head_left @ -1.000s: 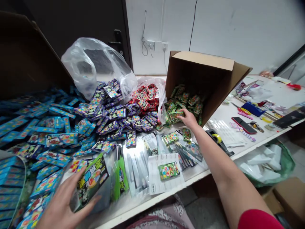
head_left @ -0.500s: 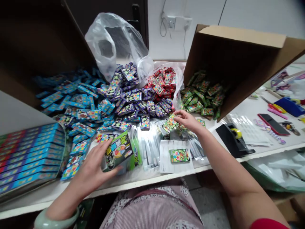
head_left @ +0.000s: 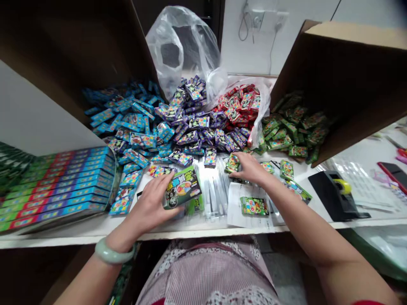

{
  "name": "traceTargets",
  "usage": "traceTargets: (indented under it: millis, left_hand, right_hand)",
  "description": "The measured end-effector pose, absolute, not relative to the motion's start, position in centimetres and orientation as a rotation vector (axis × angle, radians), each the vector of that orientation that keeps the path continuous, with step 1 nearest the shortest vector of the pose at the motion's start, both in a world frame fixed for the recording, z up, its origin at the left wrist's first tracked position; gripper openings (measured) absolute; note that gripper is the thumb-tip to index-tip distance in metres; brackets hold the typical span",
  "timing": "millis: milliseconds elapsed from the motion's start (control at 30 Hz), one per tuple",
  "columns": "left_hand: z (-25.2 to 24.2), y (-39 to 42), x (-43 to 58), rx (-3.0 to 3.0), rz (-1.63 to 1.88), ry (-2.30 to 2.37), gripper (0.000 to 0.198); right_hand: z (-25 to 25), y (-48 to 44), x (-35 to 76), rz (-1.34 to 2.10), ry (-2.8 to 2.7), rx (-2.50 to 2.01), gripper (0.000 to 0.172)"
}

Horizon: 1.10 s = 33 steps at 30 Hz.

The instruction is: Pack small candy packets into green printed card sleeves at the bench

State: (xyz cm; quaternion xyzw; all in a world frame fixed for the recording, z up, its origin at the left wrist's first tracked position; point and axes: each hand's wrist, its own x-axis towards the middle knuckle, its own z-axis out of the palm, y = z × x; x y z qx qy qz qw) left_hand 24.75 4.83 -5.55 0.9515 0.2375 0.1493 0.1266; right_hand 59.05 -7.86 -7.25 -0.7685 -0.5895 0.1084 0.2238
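Along our white table edge [head_left: 197, 237], a tilted cardboard carton [head_left: 346, 80] spills glossy green packets [head_left: 294, 131] beside a crumpled polythene bag [head_left: 181, 46], and more of those packets now lie loose near the black tape dispenser [head_left: 333, 195] than before. Our left hand [head_left: 149, 207], a smooth jade bangle [head_left: 114, 250] at its wrist, curves its fingers closely around a black-and-green packet [head_left: 182, 187] above slippery clear sleeves [head_left: 213, 195]. Our right hand [head_left: 251, 169] presses narrowed fingers onto a small green packet [head_left: 232, 163].
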Motion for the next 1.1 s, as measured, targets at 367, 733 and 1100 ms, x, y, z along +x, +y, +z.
traceTargets:
  millis: [367,733,1100]
  left_hand:
    - [-3.9,3.9,26.3,2.818,0.469,0.531,0.094]
    - [-4.2,3.0,25.6,2.711,0.407,0.423,0.093]
    - [-4.2,2.9,25.6,2.651,0.376,0.399,0.096]
  right_hand:
    - [1.3,-10.5,52.1,0.059,-2.214,-1.678,0.057]
    - [2.6,-10.6,51.5,0.239,-2.479,-1.65,0.055]
    - [1.1,-8.9,51.3,0.449,-2.363,-1.556,0.06]
